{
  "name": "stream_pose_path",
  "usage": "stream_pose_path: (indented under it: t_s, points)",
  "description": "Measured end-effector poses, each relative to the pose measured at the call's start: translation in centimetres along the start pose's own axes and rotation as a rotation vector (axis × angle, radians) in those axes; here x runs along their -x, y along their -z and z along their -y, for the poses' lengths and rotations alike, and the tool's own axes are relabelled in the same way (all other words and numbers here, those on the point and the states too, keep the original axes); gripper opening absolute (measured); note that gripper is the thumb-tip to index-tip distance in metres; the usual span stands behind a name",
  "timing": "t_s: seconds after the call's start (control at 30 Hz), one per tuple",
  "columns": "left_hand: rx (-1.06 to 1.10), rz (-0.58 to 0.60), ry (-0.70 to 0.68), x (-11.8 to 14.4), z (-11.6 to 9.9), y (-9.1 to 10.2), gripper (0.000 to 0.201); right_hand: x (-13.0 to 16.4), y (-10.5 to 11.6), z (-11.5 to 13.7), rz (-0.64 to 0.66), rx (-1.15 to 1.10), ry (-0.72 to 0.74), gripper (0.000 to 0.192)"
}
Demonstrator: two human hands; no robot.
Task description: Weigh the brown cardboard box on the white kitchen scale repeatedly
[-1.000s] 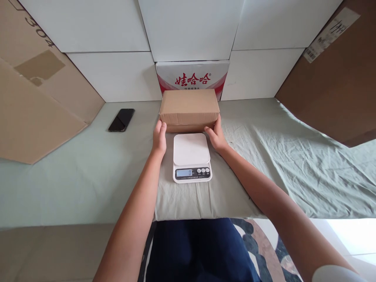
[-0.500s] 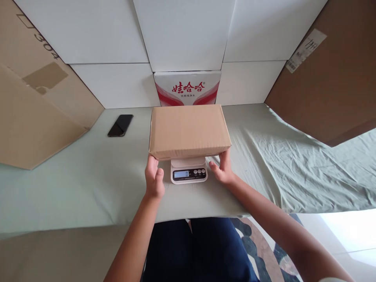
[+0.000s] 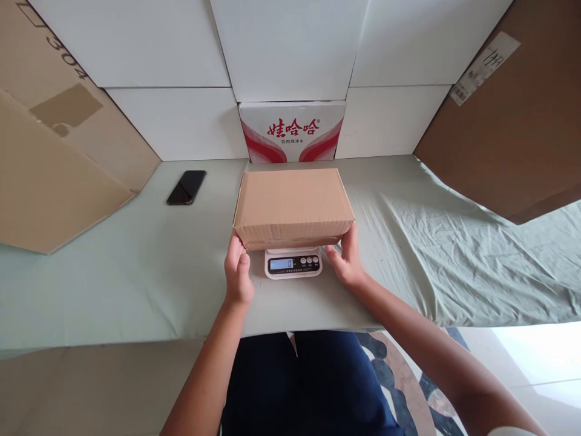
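Both hands hold cardboard box over kitchen scale, display reads 0.

Phone (image 3: 186,186) lies far left on the green sheet (image 3: 136,266). Left hand (image 3: 238,272) curled on the near-left bottom corner of the cardboard box (image 3: 293,206); box sits over the scale (image 3: 293,264), contact unclear. Right hand (image 3: 345,261) cups the near-right corner. Step looks like setting down; next needs a level, centred release.
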State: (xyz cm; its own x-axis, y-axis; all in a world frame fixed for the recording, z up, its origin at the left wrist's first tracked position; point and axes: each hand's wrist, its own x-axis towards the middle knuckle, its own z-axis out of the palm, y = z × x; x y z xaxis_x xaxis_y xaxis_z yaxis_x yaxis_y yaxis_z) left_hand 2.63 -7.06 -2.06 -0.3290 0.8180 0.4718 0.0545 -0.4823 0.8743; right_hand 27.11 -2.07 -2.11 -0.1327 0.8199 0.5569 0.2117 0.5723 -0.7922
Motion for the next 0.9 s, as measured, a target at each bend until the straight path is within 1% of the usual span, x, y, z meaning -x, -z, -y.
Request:
stream_pose_path:
  t_s: [0.1, 0.17, 0.27, 0.43, 0.67, 0.8, 0.9]
  points:
    - [0.013, -0.060, -0.058, 0.05, 0.02, 0.09, 0.073, 0.01, 0.11, -0.30, -0.076, -0.066, -0.010, 0.079]
    - [0.013, -0.085, -0.072, 0.07, 0.09, 0.18, 0.073, -0.06, 0.20, -0.56, -0.109, -0.114, -0.024, 0.077]
    - [-0.027, -0.080, -0.038, 0.18, 0.27, 0.25, 0.075, -0.24, 0.30, -0.72, -0.094, -0.132, -0.032, 0.072]
    - [-0.066, -0.018, -0.003, 0.40, 0.36, 0.19, 0.077, -0.50, 0.25, -0.57, -0.034, -0.121, -0.053, 0.070]
    - [-0.062, -0.001, 0.000, 0.44, -0.03, 0.01, 0.077, -0.75, 0.15, -0.42, -0.040, -0.106, -0.062, 0.071]
    - [-0.052, -0.031, -0.012, 0.34, -0.22, -0.02, 0.081, -0.78, 0.22, -0.33, -0.086, -0.137, -0.044, 0.075]
    - [-0.031, -0.076, -0.013, 0.24, -0.25, 0.02, 0.080, -0.87, 0.43, -0.42, -0.124, -0.150, -0.064, 0.075]
